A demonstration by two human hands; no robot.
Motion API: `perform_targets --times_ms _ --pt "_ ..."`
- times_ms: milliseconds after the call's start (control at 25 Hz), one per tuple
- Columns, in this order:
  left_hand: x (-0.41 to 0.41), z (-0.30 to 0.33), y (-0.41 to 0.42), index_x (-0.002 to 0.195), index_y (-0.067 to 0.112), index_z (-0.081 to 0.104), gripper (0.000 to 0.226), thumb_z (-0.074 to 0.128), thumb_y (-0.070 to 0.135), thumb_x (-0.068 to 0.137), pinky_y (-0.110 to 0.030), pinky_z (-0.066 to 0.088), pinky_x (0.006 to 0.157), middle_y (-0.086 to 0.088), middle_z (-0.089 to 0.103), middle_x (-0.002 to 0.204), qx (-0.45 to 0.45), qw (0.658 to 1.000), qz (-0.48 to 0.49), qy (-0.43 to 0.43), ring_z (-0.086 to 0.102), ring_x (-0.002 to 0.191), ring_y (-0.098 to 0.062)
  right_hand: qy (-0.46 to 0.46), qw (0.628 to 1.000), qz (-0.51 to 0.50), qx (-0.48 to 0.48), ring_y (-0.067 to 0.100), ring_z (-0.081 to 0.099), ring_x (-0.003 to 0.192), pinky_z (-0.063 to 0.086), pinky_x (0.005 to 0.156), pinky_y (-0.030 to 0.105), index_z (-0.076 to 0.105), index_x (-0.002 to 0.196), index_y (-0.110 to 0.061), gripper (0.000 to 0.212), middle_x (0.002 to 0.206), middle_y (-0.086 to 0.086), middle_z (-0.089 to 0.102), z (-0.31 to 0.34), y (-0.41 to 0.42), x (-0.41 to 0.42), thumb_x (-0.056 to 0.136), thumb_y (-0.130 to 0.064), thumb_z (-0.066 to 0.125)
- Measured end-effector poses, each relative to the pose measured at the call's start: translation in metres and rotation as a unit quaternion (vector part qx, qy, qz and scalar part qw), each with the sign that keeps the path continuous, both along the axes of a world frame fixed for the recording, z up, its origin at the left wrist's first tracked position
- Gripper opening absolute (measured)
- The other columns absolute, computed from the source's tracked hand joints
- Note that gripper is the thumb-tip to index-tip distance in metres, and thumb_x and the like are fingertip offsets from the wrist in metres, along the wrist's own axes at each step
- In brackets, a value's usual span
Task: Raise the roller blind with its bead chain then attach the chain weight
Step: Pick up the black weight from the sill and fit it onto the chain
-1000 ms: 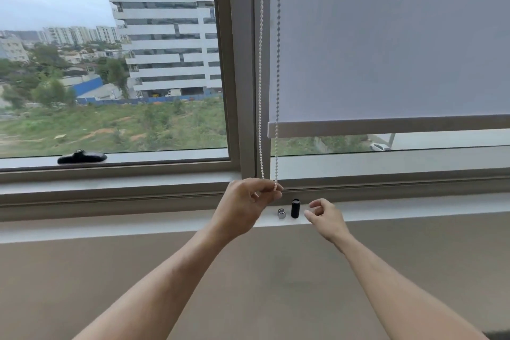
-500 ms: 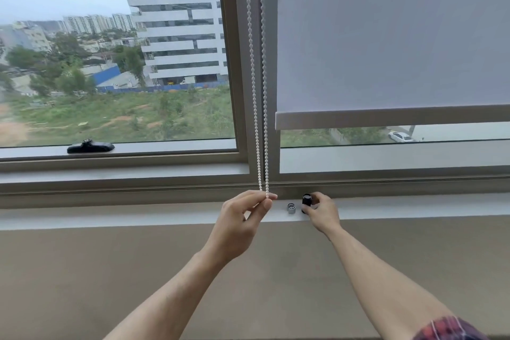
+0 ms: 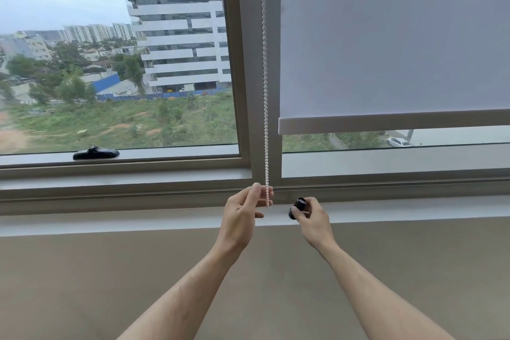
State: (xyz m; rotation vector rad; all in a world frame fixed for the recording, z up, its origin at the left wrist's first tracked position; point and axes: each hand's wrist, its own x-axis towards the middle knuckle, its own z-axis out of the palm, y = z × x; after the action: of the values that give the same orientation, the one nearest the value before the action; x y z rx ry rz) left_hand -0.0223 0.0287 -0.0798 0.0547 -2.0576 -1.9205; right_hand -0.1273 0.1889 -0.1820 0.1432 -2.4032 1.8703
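A white bead chain (image 3: 265, 96) hangs down the window's middle post, its two strands twisted together. My left hand (image 3: 242, 212) pinches the chain's bottom loop between thumb and fingers. My right hand (image 3: 311, 218) holds a small black cylinder, the chain weight (image 3: 297, 207), just right of the chain's end and lifted off the sill. The pale grey roller blind (image 3: 386, 36) covers the right pane; its bottom bar (image 3: 386, 123) hangs a short way above the lower frame. The small silver piece seen earlier on the sill is hidden.
The white sill (image 3: 138, 225) runs across below the window, with a beige wall (image 3: 110, 284) under it. A black window handle (image 3: 96, 152) lies on the left pane's frame. Buildings and greenery show outside.
My right hand has closed on the black weight and lifted it off the sill. The left hand keeps its pinch on the chain, whose strands have drawn together.
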Motion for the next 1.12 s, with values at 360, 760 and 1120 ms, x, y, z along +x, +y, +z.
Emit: perform_targets --times_ms 360,760,1120 --pt "-0.004 0.006 -0.004 0.105 0.02 0.075 0.018 0.072 0.024 0.087 -0.016 0.051 0.063 0.01 0.071 0.071 -0.063 0.998 0.012 0.005 0.061 0.059 0.003 0.082 0.983 0.16 0.021 0.017 0.071 0.089 0.054 0.078 0.025 0.067 0.108 -0.022 0.023 0.091 -0.007 0.072 0.049 -0.025 0.042 0.087 -0.015 0.071" --pt "0.013 0.015 0.002 0.113 0.017 0.071 0.035 0.08 0.024 0.079 -0.031 0.059 0.081 -0.005 0.074 0.098 -0.079 0.996 -0.007 0.031 0.071 0.092 -0.021 0.113 0.975 0.191 -0.008 0.003 0.065 0.07 0.05 0.069 0.02 0.069 0.109 -0.023 0.023 0.077 -0.014 0.072 0.071 -0.02 0.066 0.089 -0.012 0.069" --pt "0.024 0.007 0.002 0.115 0.025 0.069 0.046 0.084 0.034 0.072 -0.009 0.047 0.071 0.002 0.052 0.107 -0.152 0.987 0.035 0.033 0.058 0.095 -0.009 0.124 0.975 0.183 -0.017 0.017 0.071 0.082 0.06 0.084 0.042 0.068 0.097 -0.037 0.019 0.087 -0.003 0.075 0.077 -0.019 0.08 0.082 -0.025 0.067"
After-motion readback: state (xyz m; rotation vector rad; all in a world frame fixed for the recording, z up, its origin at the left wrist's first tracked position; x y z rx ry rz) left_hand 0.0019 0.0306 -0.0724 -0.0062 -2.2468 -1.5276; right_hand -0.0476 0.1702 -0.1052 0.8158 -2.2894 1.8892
